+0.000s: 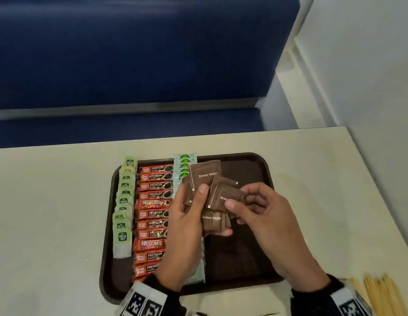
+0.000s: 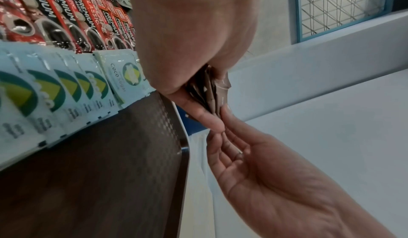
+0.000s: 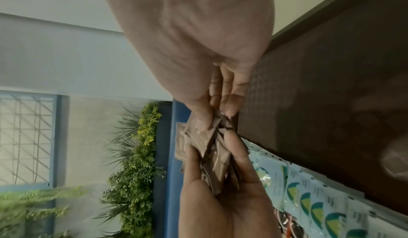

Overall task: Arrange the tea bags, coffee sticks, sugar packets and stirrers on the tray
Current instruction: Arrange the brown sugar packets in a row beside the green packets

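Observation:
Over the middle of the dark brown tray (image 1: 244,265), my left hand (image 1: 198,208) grips a fanned stack of brown sugar packets (image 1: 205,174). My right hand (image 1: 236,199) pinches one packet (image 1: 223,195) of that stack between thumb and fingers. On the tray's left side run a column of green-tagged tea bags (image 1: 124,206), a column of red coffee sticks (image 1: 153,215) and a column of pale coco sugar packets (image 1: 183,166), partly hidden under my left hand. Wooden stirrers (image 1: 380,295) lie on the table right of the tray. The left wrist view shows the packets' edges (image 2: 212,93) between my fingers.
The tray sits on a beige table (image 1: 50,201); its right half (image 1: 241,169) is bare. A blue bench (image 1: 130,65) stands beyond the table's far edge and a white wall (image 1: 369,65) rises at the right. The table ends just right of the stirrers.

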A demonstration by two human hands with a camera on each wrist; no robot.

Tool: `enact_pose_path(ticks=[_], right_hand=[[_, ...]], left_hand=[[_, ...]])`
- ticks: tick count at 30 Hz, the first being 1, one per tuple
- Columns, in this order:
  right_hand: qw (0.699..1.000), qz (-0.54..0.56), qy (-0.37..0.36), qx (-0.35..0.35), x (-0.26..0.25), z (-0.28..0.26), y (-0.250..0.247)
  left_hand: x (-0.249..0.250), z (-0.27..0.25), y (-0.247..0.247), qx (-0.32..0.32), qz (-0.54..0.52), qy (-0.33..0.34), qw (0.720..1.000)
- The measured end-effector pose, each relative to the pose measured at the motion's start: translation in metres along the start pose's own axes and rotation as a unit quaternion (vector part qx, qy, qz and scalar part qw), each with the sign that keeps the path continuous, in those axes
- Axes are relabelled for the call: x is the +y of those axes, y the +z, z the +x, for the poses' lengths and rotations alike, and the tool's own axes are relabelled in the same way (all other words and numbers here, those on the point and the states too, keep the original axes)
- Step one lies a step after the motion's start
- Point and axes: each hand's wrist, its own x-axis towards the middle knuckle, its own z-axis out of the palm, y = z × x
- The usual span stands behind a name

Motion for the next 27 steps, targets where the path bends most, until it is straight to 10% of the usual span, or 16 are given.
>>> enact_pose_path(ticks=[14, 27], right_hand=[[0.99, 0.04, 0.06, -0.123, -0.008, 0.063, -0.032], [0.998, 0.015, 0.026, -0.062, 0.012, 0.126, -0.012]], left_hand=[[-0.007, 0.013, -0.011, 0.048, 0.027, 0.03, 0.998], [0.009, 0.01, -0.039, 0.091, -0.023, 0.052, 0.994]])
